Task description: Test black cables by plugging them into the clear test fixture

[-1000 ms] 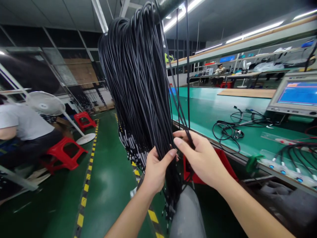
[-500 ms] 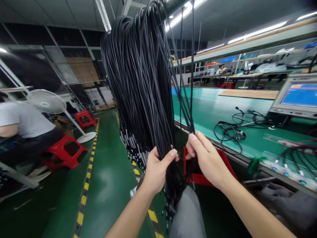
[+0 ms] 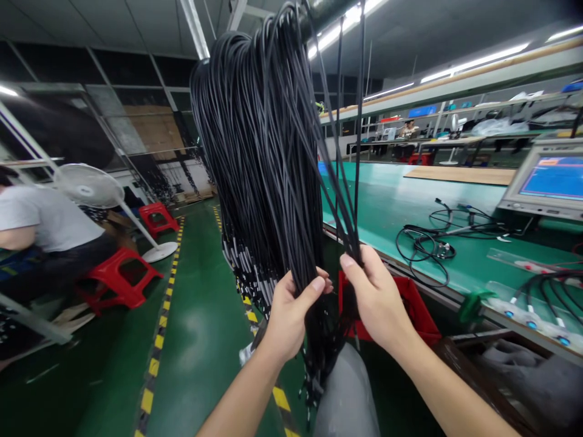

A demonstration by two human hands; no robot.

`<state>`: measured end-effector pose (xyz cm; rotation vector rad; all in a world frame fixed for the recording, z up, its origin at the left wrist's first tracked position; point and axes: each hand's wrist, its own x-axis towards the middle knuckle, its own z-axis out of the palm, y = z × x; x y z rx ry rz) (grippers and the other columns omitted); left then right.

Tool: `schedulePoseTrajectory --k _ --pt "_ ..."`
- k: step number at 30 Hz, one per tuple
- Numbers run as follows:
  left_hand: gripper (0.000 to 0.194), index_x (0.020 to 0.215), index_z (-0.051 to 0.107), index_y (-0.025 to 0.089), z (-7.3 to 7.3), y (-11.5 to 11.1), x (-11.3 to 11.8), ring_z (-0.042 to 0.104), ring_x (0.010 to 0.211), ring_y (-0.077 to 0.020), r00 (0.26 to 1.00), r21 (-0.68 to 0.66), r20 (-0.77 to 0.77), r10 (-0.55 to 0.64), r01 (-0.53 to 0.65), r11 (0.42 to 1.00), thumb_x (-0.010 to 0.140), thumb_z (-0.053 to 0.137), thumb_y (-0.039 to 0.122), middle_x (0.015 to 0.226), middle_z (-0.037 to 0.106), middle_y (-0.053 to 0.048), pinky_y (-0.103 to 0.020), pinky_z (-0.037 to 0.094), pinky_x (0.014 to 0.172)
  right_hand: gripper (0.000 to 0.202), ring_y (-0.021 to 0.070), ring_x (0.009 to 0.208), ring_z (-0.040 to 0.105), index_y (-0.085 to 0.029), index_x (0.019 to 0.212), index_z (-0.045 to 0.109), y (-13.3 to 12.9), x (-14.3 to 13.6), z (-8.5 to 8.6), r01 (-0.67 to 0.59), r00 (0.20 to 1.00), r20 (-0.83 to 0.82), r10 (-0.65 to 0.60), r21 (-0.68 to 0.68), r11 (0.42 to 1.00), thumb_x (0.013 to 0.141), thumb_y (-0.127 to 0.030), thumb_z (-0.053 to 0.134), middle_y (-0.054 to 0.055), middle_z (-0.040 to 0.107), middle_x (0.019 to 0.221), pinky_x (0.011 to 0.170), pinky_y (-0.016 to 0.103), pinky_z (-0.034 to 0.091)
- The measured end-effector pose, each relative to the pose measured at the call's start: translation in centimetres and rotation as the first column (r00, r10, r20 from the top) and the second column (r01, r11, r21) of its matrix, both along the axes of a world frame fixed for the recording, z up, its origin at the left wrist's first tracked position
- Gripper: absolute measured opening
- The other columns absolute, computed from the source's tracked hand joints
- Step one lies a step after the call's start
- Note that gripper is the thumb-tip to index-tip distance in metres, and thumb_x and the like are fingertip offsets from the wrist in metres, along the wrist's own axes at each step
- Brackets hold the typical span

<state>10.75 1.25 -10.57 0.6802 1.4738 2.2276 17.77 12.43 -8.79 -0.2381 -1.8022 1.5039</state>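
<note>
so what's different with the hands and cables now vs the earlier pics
The right hand has moved right, away from the left hand, drawing its strands out from the hanging bundle; more strands now fan across to it. No letting go is visible. The left hand still pinches the bundle's lower part, and the loose cables on the green bench look unchanged.

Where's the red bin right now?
In the head view, the red bin sits right of centre, partly hidden behind the right hand, just below the green workbench's near edge.
</note>
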Motion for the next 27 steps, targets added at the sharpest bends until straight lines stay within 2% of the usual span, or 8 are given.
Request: schedulePoseTrajectory --k 3,6,9,12,16,19,22,27 --pt "0.014 0.086 0.067 0.019 -0.2 -0.2 -0.1 0.059 0.068 -0.0100 1.000 0.002 -0.017 0.025 -0.025 1.000 0.075 0.070 0.027 0.071 0.066 0.003 -0.024 0.047 0.071 0.024 0.0145 0.065 0.049 -0.023 0.078 0.048 0.1 0.0 -0.2 -0.127 0.990 0.047 0.130 -0.060 0.990 0.093 -0.042 0.044 -0.003 0.051 0.070 0.063 0.027 0.044" --pt "0.013 0.085 0.067 0.019 -0.3 0.1 -0.1 0.054 0.064 -0.0091 0.999 0.004 -0.024 0.026 -0.026 1.000 0.074 0.070 0.027 0.065 0.063 0.004 -0.023 0.045 0.067 0.019 0.0139 0.065 0.052 -0.023 0.092 0.053 -0.7 -0.3 -0.2 -0.239 0.969 0.035 0.243 -0.087 0.967 0.093 -0.041 0.046 -0.003 0.054 0.073 0.063 0.027 0.045" --pt "0.016 0.087 0.067 0.020 -0.4 0.4 -0.1 0.054 0.065 -0.0088 1.000 0.009 0.003 0.023 -0.024 1.000 0.073 0.071 0.026 0.069 0.063 0.004 -0.023 0.045 0.067 0.021 0.0158 0.074 0.056 -0.023 0.102 0.058 -1.5 -0.7 -0.2 -0.220 0.974 0.047 0.223 -0.065 0.973 0.089 -0.039 0.054 0.000 0.058 0.082 0.067 0.028 0.046" --pt "0.013 0.084 0.068 0.020 -0.2 0.3 -0.1 0.056 0.068 -0.0094 0.999 0.004 -0.038 0.039 -0.039 0.999 0.073 0.071 0.026 0.072 0.064 0.003 -0.023 0.047 0.069 0.019 0.0161 0.074 0.055 -0.021 0.088 0.059 -1.3 -0.8 -0.3 -0.165 0.986 0.024 0.167 -0.065 0.984 0.088 -0.039 0.055 0.000 0.058 0.080 0.067 0.028 0.045" --pt "0.015 0.086 0.069 0.020 -0.2 -0.4 -0.2 0.062 0.075 -0.0117 0.998 0.003 -0.029 0.059 -0.059 0.998 0.075 0.069 0.029 0.081 0.066 0.002 -0.026 0.049 0.078 0.023 0.0151 0.071 0.051 -0.021 0.078 0.052 0.0 -0.5 -0.6 0.022 1.000 -0.004 -0.023 -0.090 0.996 0.090 -0.041 0.052 -0.002 0.051 0.074 0.066 0.027 0.043" --pt "0.021 0.094 0.069 0.021 -0.4 -0.5 -0.3 0.063 0.072 -0.0115 0.997 0.024 -0.003 0.076 -0.075 0.997 0.076 0.068 0.030 0.077 0.066 0.002 -0.025 0.048 0.075 0.027 0.0130 0.063 0.047 -0.022 0.075 0.049 0.5 -0.4 -0.7 -0.065 0.998 -0.009 0.064 -0.141 0.988 0.090 -0.044 0.050 -0.004 0.047 0.066 0.066 0.026 0.045" --pt "0.017 0.089 0.068 0.020 -0.8 -0.3 -0.3 0.060 0.066 -0.0102 0.994 0.025 -0.018 0.105 -0.105 0.994 0.074 0.070 0.029 0.072 0.067 0.002 -0.024 0.048 0.068 0.025 0.0118 0.055 0.045 -0.022 0.084 0.055 0.0 -0.4 -0.5 -0.184 0.982 0.004 0.187 -0.175 0.967 0.090 -0.046 0.050 -0.004 0.051 0.066 0.057 0.025 0.045" --pt "0.021 0.091 0.069 0.021 -1.0 0.2 -0.5 0.058 0.067 -0.0101 0.996 0.043 -0.021 0.082 -0.081 0.996 0.072 0.072 0.026 0.075 0.069 0.003 -0.023 0.047 0.066 0.028 0.0109 0.050 0.046 -0.023 0.105 0.065 -1.4 -0.5 0.0 -0.201 0.973 0.094 0.212 -0.114 0.973 0.084 -0.040 0.060 -0.004 0.055 0.065 0.050 0.024 0.040"
